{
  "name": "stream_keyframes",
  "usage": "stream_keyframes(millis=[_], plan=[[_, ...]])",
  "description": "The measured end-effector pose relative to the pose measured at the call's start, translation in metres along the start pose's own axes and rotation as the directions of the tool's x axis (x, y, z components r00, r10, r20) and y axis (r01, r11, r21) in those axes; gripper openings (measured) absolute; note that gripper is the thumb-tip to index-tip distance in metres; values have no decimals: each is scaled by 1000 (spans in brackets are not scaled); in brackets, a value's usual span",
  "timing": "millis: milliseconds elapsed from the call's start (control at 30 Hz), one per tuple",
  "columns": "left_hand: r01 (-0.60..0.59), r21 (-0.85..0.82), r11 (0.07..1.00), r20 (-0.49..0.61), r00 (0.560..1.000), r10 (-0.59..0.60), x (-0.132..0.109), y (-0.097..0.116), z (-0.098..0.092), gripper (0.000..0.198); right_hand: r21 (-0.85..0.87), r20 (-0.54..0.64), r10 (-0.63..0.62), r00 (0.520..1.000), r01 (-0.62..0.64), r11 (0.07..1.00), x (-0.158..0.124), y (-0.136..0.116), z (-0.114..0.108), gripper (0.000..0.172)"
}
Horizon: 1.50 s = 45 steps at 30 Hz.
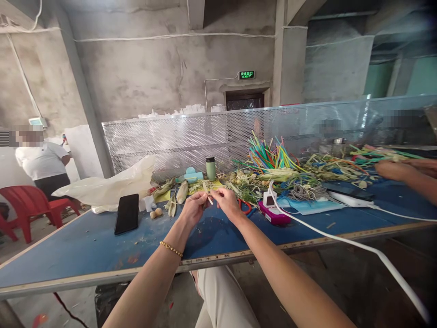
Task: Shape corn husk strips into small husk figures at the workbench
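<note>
My left hand (193, 208) and my right hand (226, 202) meet above the blue table (85, 248), fingers pinched together on a thin pale strip (207, 194) that runs between them. A gold bead bracelet (171, 248) circles my left wrist. Just beyond the hands lie pale corn-husk pieces (181, 192) on a yellow sheet (205, 186). Red-handled scissors (244, 206) rest right of my right hand.
A black phone (127, 213), a white plastic bag (112, 184), a green cup (210, 168), a magenta box (274, 214), a white cable (341, 239) and coloured strips (269, 155) crowd the table before a perforated metal screen (191, 136). Another person's arms (406, 172) work at right; a person (43, 164) stands by red chairs (32, 205).
</note>
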<state>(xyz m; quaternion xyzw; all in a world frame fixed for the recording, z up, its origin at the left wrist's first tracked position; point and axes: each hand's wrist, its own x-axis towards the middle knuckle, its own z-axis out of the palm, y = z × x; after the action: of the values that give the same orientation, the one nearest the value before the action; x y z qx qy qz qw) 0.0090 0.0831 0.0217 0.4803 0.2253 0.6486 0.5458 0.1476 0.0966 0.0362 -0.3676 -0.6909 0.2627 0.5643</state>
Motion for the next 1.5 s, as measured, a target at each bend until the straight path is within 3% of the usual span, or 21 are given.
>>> stream_keyframes(millis=[100,167,333,500,633,800,900,1033,1200,1400,1500], plan=[[10,0,1000,11,1000,-10,-2,3,1,28,271,72,196,978,-209,940,-2,-2,-2,46],[-17,-2,1000,-23,1000,17,-2,3,1,29,324,122,244,962,-271,906,-3,-4,-2,46],[-12,54,998,-57,998,15,-1,2,-1,35,328,147,118,982,-161,931,-3,-3,-1,32],[18,246,969,-38,999,-9,-3,4,-1,37,297,91,101,991,-124,947,-2,1,-1,26],[-52,346,937,-41,997,71,-4,4,-1,33,264,93,59,994,-82,961,-3,0,1,27],[-122,322,939,-38,989,142,-2,2,-1,32,249,107,103,989,-127,960,-5,-1,3,27],[-78,243,967,-14,996,84,-3,4,-1,32,282,109,113,988,-139,949,-3,0,0,27],[13,143,990,-12,1000,-11,-4,9,1,34,356,6,180,984,-171,919,0,0,-5,37],[87,224,971,-105,992,-65,-4,10,-3,31,296,98,90,991,-115,948,-1,-2,-5,29],[190,206,960,-241,961,-138,-1,12,-9,34,339,0,122,992,-115,934,1,-1,-5,25],[188,227,956,-190,971,-146,-2,12,-6,39,343,-1,128,992,-120,932,1,-2,-4,26]])
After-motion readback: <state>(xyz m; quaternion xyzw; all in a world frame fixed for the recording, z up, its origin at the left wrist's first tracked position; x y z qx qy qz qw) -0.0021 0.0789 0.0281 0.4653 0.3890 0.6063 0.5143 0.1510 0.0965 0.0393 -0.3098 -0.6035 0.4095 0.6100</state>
